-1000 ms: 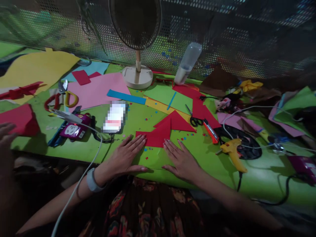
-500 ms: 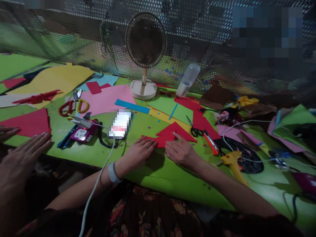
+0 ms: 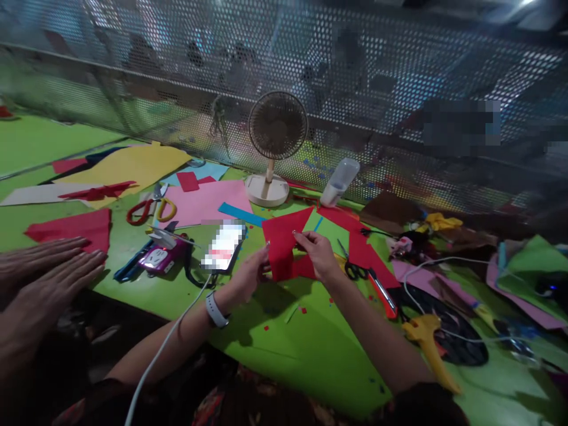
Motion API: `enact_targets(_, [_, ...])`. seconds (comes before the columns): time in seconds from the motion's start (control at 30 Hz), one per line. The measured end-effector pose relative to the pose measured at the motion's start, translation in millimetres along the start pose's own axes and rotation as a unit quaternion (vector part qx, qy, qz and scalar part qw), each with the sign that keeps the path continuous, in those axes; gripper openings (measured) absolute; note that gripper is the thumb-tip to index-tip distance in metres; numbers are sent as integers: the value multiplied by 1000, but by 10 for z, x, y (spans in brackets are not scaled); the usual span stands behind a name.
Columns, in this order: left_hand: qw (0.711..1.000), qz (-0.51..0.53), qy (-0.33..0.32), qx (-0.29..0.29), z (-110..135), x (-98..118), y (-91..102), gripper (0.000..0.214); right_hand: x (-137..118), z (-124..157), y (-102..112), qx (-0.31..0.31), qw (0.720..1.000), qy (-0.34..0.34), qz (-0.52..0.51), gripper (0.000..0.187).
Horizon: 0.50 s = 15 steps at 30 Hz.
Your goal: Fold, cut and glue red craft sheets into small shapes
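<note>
Craft Workshop at a Shared Green Table [image 3: 275,373]

The place is looking like a handicraft workshop. A desk fan [image 3: 278,125] is standing on the table, with a mesh screen [image 3: 173,109] rising behind it. Left of the fan, a yellow sheet [image 3: 142,168], a pink sheet [image 3: 208,201] and big scissors [image 3: 141,213] are lying about. Right of the fan, black scissors [image 3: 355,271], a craft knife [image 3: 381,294] and a glue gun [image 3: 429,337] are lying near more coloured sheets [image 3: 532,269]. In front of the fan, small scraps [image 3: 304,310] are dotting the table, and a left hand [image 3: 248,275] and a right hand [image 3: 316,253] are holding a red piece [image 3: 281,245]. Well left of the fan, another person's hands [image 3: 53,290] are resting on a red sheet [image 3: 95,229].
</note>
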<state>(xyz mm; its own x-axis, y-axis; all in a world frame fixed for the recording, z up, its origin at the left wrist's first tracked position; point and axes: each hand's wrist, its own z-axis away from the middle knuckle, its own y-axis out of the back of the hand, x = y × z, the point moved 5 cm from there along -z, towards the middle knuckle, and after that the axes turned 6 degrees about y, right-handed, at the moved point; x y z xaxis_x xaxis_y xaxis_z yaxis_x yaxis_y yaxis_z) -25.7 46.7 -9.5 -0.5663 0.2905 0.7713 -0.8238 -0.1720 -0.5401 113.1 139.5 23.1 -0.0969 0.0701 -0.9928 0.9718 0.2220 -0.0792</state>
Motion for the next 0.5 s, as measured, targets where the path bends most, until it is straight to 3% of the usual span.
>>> enact_targets(0.1, [999,-38,-23,-20,-14,-66,16,40,3,-37,-58,3,1000,2,-8,39])
enact_targets(0.23, [999,-7,-7,-44,-76,-155,46,41,-21,-90,-87,-6,1000,1,-12,39])
enact_targets(0.5, [998,25,39,-32,-62,-138,29,38,-119,-265,27,63,997,45,-12,37])
